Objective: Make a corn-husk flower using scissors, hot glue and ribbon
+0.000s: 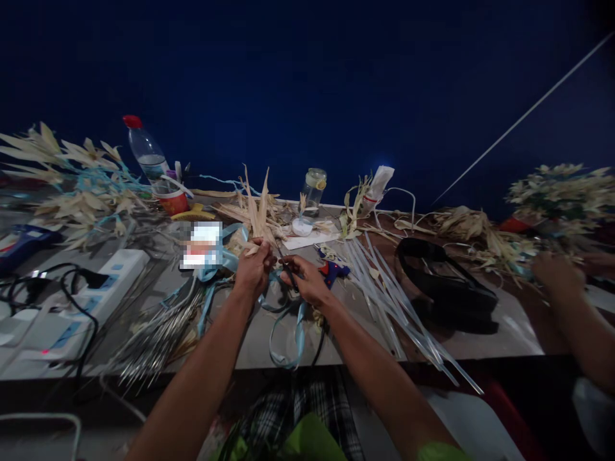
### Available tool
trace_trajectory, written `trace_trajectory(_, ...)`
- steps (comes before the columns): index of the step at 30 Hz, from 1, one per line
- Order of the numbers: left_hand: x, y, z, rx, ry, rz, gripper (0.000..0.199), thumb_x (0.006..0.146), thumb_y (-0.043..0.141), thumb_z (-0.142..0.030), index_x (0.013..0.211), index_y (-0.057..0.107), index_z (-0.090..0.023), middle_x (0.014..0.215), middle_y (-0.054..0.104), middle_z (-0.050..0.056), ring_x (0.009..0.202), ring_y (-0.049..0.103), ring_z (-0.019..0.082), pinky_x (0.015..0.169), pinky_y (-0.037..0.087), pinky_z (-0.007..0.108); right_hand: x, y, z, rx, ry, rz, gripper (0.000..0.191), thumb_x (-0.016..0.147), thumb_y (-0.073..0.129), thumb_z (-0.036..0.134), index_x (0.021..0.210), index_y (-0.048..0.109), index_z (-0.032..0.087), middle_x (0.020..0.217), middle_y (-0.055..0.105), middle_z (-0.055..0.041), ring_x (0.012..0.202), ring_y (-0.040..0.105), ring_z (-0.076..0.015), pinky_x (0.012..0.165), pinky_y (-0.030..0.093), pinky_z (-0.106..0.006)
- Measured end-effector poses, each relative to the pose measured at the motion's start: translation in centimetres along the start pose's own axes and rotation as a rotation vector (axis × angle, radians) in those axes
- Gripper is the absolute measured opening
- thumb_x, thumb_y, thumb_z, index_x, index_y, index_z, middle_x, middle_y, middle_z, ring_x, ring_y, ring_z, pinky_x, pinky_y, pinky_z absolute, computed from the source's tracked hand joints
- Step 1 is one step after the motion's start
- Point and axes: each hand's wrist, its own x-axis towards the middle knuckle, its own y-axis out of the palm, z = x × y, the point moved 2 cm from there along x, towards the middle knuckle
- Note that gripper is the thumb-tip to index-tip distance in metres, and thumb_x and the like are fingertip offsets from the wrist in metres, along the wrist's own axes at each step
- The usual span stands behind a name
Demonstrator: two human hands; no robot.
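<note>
Dried corn husk strips point(258, 214) stand upright from my left hand point(252, 272), whose fingers are closed around their lower end. Close beside it, my right hand point(311, 282) grips black-handled scissors point(291, 278), with the blades pointing up and left toward the husk. Whether the blades touch the husk cannot be made out. Light blue ribbon point(300, 330) loops on the table under and between my hands. Just right of my right hand lies a blue and red glue gun point(334, 272).
Left are metal wires point(161, 339), a white power strip point(118, 272) with cables and a bottle point(147, 153). A glass jar point(314, 192) stands behind. Right lie clear glue sticks point(389, 288) and a black strap point(446, 282). Another person's hand point(560, 278) is at far right.
</note>
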Motion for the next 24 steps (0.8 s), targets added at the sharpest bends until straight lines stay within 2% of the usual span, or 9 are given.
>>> trace_trajectory(11, 0.18, -0.18, 0.43, 0.011, 0.005, 0.035, 0.032, 0.062, 0.071, -0.024, 0.081, 0.045, -0.019, 0.052, 0.046, -0.01, 0.039, 0.038, 0.003, 0.042, 0.031, 0.017, 0.13, 0.12, -0.23, 0.075, 0.046, 0.005, 0.037, 0.061, 0.068, 0.033, 0.093, 0.057, 0.018, 0.076, 0.057, 0.0002, 0.068, 0.052, -0.0107, 0.061, 0.042, -0.023)
trace_trajectory(24, -0.03, 0.24, 0.03, 0.056, -0.008, -0.034, 0.03, 0.063, 0.069, -0.022, 0.078, 0.044, -0.018, 0.051, 0.043, -0.01, 0.037, 0.036, 0.002, 0.04, 0.03, 0.016, 0.11, -0.1, -0.16, 0.036, 0.019, 0.032, 0.043, 0.062, 0.067, 0.041, 0.095, 0.055, 0.016, 0.079, 0.055, -0.0013, 0.071, 0.051, -0.0124, 0.065, 0.041, -0.026)
